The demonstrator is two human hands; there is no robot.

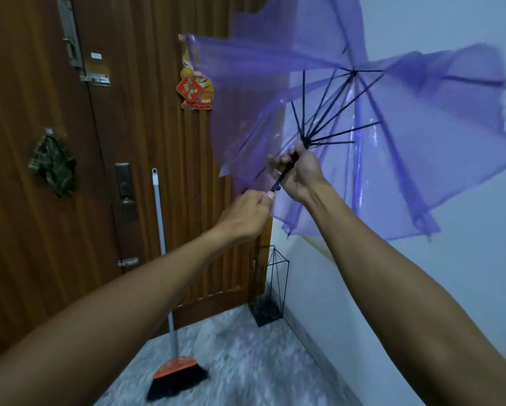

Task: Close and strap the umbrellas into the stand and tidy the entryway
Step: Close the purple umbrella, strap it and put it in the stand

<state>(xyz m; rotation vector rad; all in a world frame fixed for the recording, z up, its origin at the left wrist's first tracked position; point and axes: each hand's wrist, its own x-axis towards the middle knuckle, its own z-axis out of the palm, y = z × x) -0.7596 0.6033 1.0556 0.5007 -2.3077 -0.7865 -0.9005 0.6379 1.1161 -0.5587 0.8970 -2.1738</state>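
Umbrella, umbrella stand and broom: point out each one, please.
umbrella [398, 159]: head view, on the purple canopy right of the ribs.
umbrella stand [271, 291]: head view, on the black wire frame by the wall.
broom [176, 376]: head view, on the orange head.

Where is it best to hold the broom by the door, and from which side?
Grip the broom on its pale handle, near the upper half, coming from the room side. It stands nearly upright against the door, bristles on the floor, so the front of the handle is free.

Home entryway, wooden front door [146, 142], broom [170, 288], umbrella stand [271, 291]
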